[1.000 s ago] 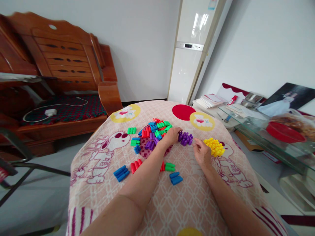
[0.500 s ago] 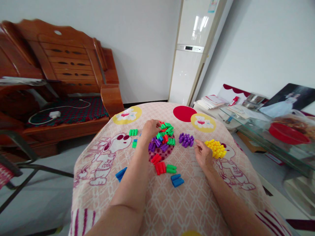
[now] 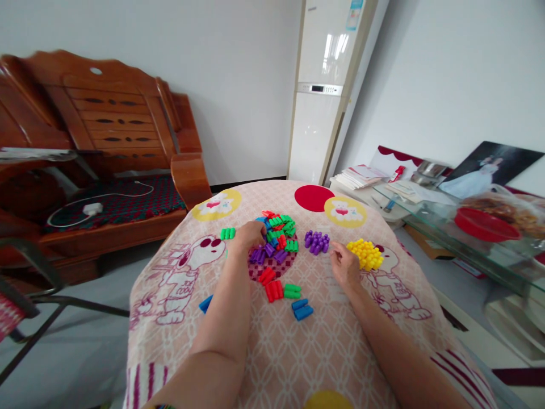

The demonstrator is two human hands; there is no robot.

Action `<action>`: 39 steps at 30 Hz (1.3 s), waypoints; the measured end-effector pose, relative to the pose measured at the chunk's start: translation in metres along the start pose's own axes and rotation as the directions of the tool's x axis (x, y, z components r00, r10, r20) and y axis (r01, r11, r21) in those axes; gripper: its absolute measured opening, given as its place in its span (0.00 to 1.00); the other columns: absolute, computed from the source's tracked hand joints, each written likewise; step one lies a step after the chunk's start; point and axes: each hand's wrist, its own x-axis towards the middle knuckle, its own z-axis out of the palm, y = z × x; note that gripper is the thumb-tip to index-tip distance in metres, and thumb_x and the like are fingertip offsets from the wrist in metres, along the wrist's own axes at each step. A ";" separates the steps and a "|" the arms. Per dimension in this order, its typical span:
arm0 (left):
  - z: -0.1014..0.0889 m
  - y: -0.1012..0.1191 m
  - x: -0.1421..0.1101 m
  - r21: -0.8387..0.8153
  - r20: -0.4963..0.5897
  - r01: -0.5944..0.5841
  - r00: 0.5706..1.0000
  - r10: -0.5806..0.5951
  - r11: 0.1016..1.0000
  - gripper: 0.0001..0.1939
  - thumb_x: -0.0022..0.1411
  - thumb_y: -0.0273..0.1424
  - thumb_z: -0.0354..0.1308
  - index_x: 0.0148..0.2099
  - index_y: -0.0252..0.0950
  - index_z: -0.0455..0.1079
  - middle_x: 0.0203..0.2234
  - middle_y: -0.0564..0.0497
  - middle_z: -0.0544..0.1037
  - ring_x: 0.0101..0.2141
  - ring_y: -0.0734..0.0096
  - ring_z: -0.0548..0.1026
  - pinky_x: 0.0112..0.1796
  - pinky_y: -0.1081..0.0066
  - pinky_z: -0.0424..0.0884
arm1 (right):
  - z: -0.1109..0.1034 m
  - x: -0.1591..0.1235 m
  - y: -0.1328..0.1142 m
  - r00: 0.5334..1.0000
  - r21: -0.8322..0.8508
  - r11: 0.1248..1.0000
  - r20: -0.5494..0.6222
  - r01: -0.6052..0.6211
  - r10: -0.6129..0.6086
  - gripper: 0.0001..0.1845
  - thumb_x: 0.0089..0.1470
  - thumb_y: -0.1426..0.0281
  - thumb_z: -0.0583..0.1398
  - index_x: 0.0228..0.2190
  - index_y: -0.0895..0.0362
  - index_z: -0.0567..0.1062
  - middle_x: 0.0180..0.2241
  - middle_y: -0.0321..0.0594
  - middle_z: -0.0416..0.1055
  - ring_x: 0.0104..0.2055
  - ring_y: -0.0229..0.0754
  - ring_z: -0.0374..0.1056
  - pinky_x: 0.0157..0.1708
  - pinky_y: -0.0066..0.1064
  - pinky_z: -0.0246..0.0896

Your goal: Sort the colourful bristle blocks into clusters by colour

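Note:
At the left edge of a mixed pile of plastic building pieces (image 3: 279, 236), my left hand (image 3: 250, 234) is lowered with its fingers curled. Its fingertips are partly hidden among the blue and purple pieces, and I cannot make out what they grip. My right hand (image 3: 346, 264) rests on the cloth with thumb and fingers drawn together; whatever is between them is too small to tell. It lies between a cluster of upright purple pegs (image 3: 317, 242) and a cluster of yellow pegs (image 3: 365, 255), touching neither clearly.
Red pieces (image 3: 275, 291), a green piece (image 3: 292, 291) and a blue piece (image 3: 302, 309) lie nearer me on the patterned tablecloth (image 3: 281, 363). Another green piece (image 3: 227, 233) sits left of the pile. A glass side table (image 3: 430, 227) with a red bowl (image 3: 485, 225) stands at right, a wooden bench (image 3: 114, 125) at left.
My left hand has shifted left, from the top of the pile to its left edge. My right hand keeps its place beside the pegs. The whole view has turned slightly.

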 end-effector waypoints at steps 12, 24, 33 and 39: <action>-0.017 0.000 -0.005 -0.069 -0.068 -0.064 0.996 0.060 0.996 0.05 0.47 0.28 0.64 0.31 0.38 0.77 0.24 0.53 0.79 0.30 0.69 0.76 0.30 0.75 0.67 | 0.000 0.001 -0.003 1.000 -0.016 1.000 0.000 -0.008 0.008 0.20 0.53 0.69 0.52 0.42 0.57 0.79 0.33 0.46 0.80 0.32 0.45 0.75 0.36 0.34 0.69; 0.032 0.078 0.003 -0.513 -0.001 -0.348 0.914 0.405 0.785 0.13 0.49 0.19 0.56 0.38 0.32 0.74 0.24 0.54 0.78 0.24 0.74 0.75 0.29 0.76 0.70 | -0.006 0.000 -0.006 0.999 0.048 0.998 0.027 -0.045 0.043 0.19 0.54 0.65 0.54 0.43 0.58 0.78 0.33 0.45 0.80 0.33 0.45 0.75 0.36 0.33 0.70; 0.034 0.081 0.001 -0.389 -0.077 -0.382 0.920 0.384 0.839 0.13 0.48 0.19 0.56 0.37 0.32 0.75 0.24 0.53 0.79 0.27 0.73 0.76 0.29 0.77 0.68 | -0.009 -0.001 -0.006 0.999 0.069 0.997 0.015 -0.030 0.029 0.18 0.54 0.64 0.55 0.42 0.58 0.78 0.33 0.45 0.80 0.31 0.44 0.75 0.34 0.31 0.71; 0.041 0.084 0.003 -0.258 -0.087 -0.413 0.910 0.405 0.873 0.12 0.48 0.20 0.58 0.37 0.31 0.76 0.28 0.51 0.80 0.30 0.70 0.76 0.33 0.75 0.69 | -0.009 -0.001 -0.006 0.999 0.074 0.997 0.029 -0.033 0.031 0.18 0.54 0.65 0.55 0.42 0.57 0.78 0.33 0.44 0.80 0.31 0.45 0.76 0.35 0.33 0.71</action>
